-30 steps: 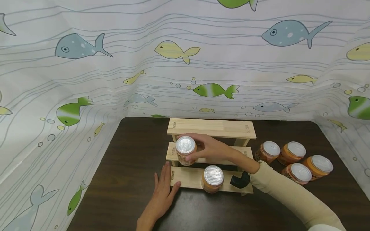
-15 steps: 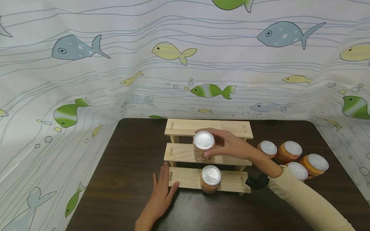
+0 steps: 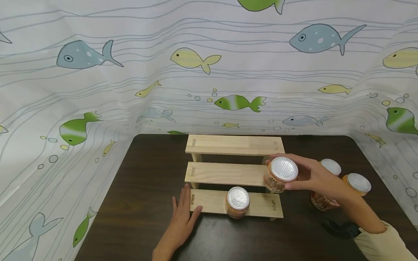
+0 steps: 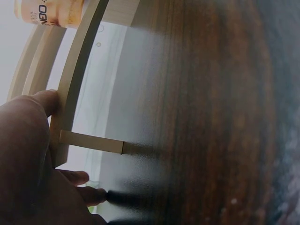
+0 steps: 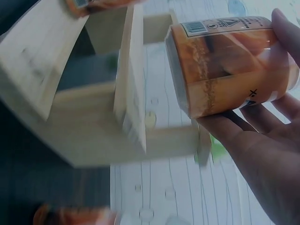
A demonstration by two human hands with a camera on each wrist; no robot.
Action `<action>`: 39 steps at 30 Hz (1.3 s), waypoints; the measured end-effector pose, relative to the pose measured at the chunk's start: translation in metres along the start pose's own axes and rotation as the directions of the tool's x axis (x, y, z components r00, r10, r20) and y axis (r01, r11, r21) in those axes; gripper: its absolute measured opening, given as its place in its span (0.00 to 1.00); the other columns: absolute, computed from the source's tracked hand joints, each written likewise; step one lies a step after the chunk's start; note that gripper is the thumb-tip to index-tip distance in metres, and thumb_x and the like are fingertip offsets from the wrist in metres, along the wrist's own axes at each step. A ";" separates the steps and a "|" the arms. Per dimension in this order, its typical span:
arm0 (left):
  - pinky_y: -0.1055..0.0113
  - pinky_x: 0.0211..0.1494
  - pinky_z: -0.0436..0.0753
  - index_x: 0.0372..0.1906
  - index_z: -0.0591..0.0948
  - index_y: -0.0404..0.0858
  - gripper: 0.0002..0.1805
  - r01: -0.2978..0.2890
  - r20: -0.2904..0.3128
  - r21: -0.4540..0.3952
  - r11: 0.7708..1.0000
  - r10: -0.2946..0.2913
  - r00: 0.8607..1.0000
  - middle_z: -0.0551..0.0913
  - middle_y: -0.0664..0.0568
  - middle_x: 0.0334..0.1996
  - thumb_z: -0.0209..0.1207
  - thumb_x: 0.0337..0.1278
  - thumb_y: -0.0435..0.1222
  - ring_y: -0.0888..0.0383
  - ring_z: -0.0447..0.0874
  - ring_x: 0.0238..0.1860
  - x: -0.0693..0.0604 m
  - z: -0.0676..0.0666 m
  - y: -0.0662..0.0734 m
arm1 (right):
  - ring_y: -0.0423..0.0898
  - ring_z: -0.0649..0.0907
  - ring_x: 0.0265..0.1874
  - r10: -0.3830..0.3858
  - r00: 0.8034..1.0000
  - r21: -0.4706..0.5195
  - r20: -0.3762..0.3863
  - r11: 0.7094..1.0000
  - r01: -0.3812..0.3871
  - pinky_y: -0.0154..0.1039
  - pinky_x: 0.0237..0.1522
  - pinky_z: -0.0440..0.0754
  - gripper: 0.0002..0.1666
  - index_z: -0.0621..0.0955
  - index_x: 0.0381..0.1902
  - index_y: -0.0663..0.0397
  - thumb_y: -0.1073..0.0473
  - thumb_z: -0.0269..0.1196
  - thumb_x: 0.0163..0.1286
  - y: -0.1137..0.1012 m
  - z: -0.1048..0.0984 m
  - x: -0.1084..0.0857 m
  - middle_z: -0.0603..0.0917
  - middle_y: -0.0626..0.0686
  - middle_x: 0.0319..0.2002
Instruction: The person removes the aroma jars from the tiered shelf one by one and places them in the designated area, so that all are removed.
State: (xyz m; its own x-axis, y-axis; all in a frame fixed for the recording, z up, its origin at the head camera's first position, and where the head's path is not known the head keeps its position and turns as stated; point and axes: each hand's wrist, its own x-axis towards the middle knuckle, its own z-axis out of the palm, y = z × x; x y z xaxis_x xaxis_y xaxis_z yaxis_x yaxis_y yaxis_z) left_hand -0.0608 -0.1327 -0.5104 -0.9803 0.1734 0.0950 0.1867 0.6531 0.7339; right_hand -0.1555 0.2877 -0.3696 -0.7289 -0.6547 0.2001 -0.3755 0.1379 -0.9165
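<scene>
My right hand [image 3: 315, 177] grips an orange-labelled can [image 3: 281, 174] with a silver lid, thumb on the near side and fingers behind. The can is upright by the right end of the middle shelf [image 3: 225, 173]. In the right wrist view the held can [image 5: 229, 65] is apart from the wooden rack [image 5: 89, 140]. My left hand [image 3: 181, 219] rests at the left end of the lowest shelf [image 3: 207, 200], fingers straight. The left wrist view has its thumb [image 4: 47, 99] against the plank's edge. Another can [image 3: 238, 203] stands on the lowest shelf, right of its middle.
More orange cans, such as one at the back [image 3: 330, 166] and one at the right [image 3: 358, 183], stand on the dark table [image 3: 140, 203], partly covered by the right arm. The top shelf [image 3: 233, 144] lies behind. A fish-patterned curtain [image 3: 209, 83] encloses the table.
My right hand has carried the can rightward from the left end of the middle shelf to its right end. The left hand and the can on the lowest shelf stay in place.
</scene>
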 end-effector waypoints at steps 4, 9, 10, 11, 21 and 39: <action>0.20 0.81 0.37 0.88 0.47 0.26 0.45 -0.005 -0.009 0.004 1.000 0.005 1.000 0.46 0.29 0.89 0.55 0.87 0.45 0.24 0.44 0.87 0.000 0.000 0.000 | 0.35 0.82 0.69 0.027 0.997 -0.034 -0.069 0.999 -0.029 0.33 0.57 0.88 0.50 0.66 0.84 0.64 0.84 0.69 0.66 0.003 -0.009 -0.031 0.79 0.44 0.77; 0.20 0.81 0.36 0.88 0.47 0.26 0.45 0.001 -0.001 0.002 1.000 -0.001 1.000 0.45 0.29 0.89 0.55 0.87 0.45 0.24 0.43 0.87 0.000 0.000 0.000 | 0.35 0.85 0.61 0.140 0.967 -0.077 -0.215 0.984 -0.160 0.35 0.48 0.90 0.50 0.66 0.85 0.59 0.84 0.66 0.68 0.011 -0.023 -0.074 0.81 0.41 0.72; 0.20 0.81 0.36 0.88 0.47 0.26 0.45 0.003 0.002 -0.002 1.000 -0.003 1.000 0.45 0.29 0.89 0.55 0.88 0.45 0.24 0.43 0.87 0.000 0.000 0.000 | 0.35 0.85 0.61 0.155 0.958 -0.070 -0.243 0.982 -0.177 0.36 0.47 0.91 0.50 0.66 0.85 0.58 0.84 0.65 0.69 0.013 -0.026 -0.082 0.81 0.41 0.72; 0.20 0.81 0.36 0.88 0.46 0.26 0.45 0.005 0.006 -0.005 1.000 -0.005 1.000 0.45 0.29 0.89 0.54 0.88 0.45 0.24 0.43 0.87 0.000 0.000 0.000 | 0.34 0.86 0.59 0.160 0.947 -0.068 -0.280 0.980 -0.186 0.35 0.45 0.91 0.50 0.67 0.85 0.58 0.85 0.65 0.68 0.015 -0.029 -0.090 0.82 0.40 0.70; 0.20 0.81 0.35 0.88 0.47 0.26 0.45 0.003 0.001 -0.006 1.000 -0.003 1.000 0.45 0.29 0.89 0.54 0.88 0.45 0.24 0.42 0.87 0.000 0.000 -0.001 | 0.36 0.84 0.66 0.000 0.888 0.059 -0.460 0.998 0.031 0.27 0.52 0.87 0.49 0.64 0.81 0.77 0.96 0.54 0.63 0.041 -0.053 -0.147 0.81 0.48 0.75; 0.21 0.82 0.33 0.89 0.45 0.27 0.45 0.004 0.014 -0.023 1.000 -0.003 1.000 0.43 0.31 0.89 0.54 0.88 0.45 0.26 0.40 0.88 0.000 0.001 -0.002 | 0.36 0.85 0.66 -0.179 0.812 0.122 -0.556 0.948 0.293 0.21 0.62 0.76 0.42 0.69 0.79 0.72 0.91 0.44 0.69 0.109 -0.085 -0.223 0.87 0.51 0.69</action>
State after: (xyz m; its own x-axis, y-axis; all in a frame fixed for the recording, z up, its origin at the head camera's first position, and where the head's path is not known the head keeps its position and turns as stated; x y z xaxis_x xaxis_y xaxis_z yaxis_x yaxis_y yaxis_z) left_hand -0.0611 -0.1338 -0.5128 -0.9799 0.1812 0.0836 0.1816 0.6365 0.7496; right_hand -0.0826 0.5122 -0.4845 -0.8429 -0.1427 0.5188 -0.4993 -0.1517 -0.8530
